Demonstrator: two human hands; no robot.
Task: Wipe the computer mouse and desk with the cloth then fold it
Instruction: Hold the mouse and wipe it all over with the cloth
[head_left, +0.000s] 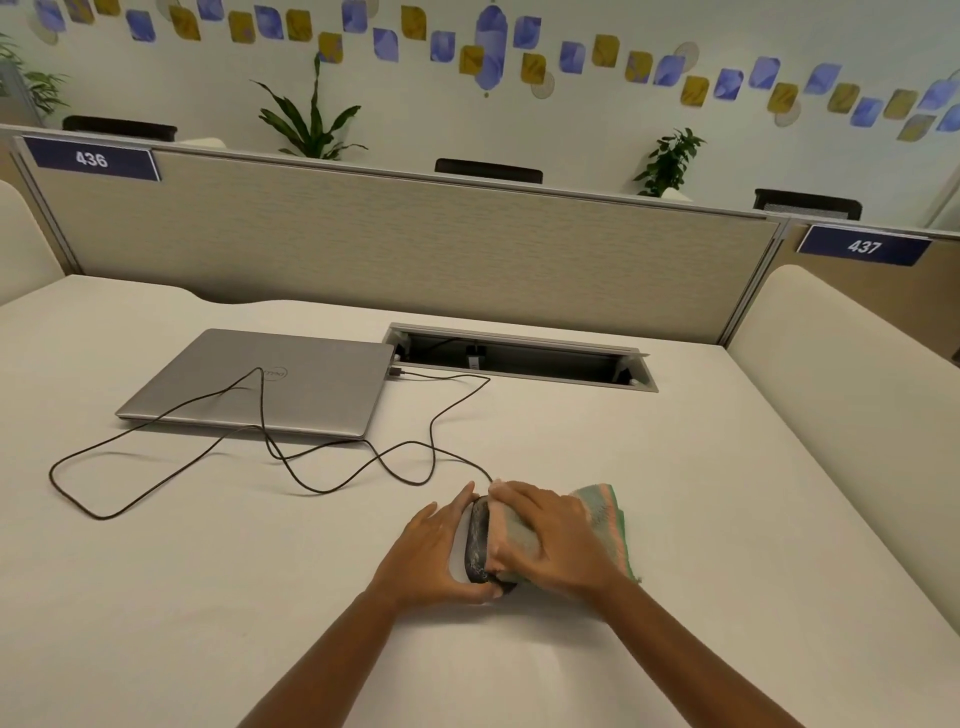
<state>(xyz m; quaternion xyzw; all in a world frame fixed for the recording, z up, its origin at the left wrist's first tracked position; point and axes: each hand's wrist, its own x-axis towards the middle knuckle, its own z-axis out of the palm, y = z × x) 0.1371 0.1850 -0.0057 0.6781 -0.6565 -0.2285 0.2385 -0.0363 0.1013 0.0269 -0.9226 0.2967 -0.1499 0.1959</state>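
Mouse (478, 540) front-right of laptop (270, 384), gripped by curled left hand (439, 553) fingers; cloth (605, 517) clasped over it by curled right hand (553, 540) fingers. Avoid hard strokes: risk of yanking cable (431, 431) from laptop.

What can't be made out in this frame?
Head view only:
- Mouse: top and right side hidden by cloth and right hand.
- Left hand: palm side hidden by its own back.
- Cable: its mouse end hidden behind the hands.
- Desk slot: contents too dark and small.
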